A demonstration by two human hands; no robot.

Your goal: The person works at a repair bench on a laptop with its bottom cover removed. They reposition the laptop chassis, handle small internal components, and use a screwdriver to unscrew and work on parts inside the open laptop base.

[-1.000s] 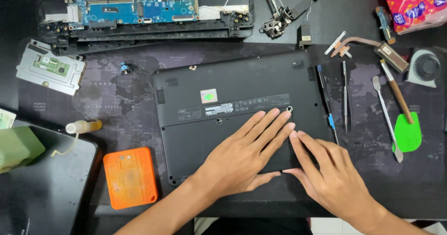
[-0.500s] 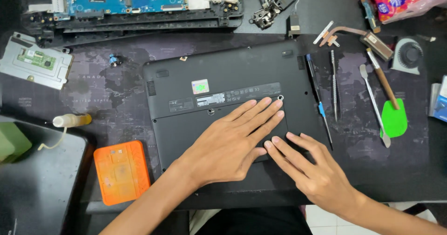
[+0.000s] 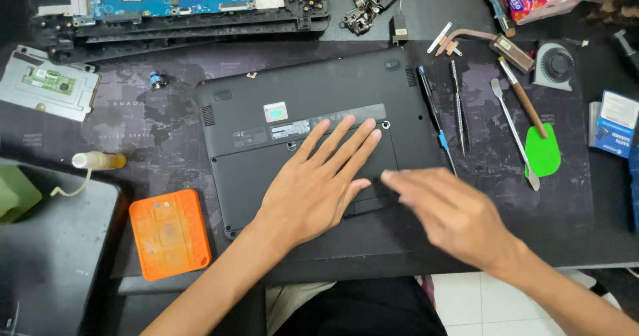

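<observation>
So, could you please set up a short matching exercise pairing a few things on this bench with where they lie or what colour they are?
Things:
1. left hand
2. green pick
3. orange case
4. cooling fan

Descriptions:
A. far right, top of the mat
B. flat on the black laptop base
C. left of the laptop
D. right of the metal tools

Pairs: 1-B, 2-D, 3-C, 4-A
</observation>
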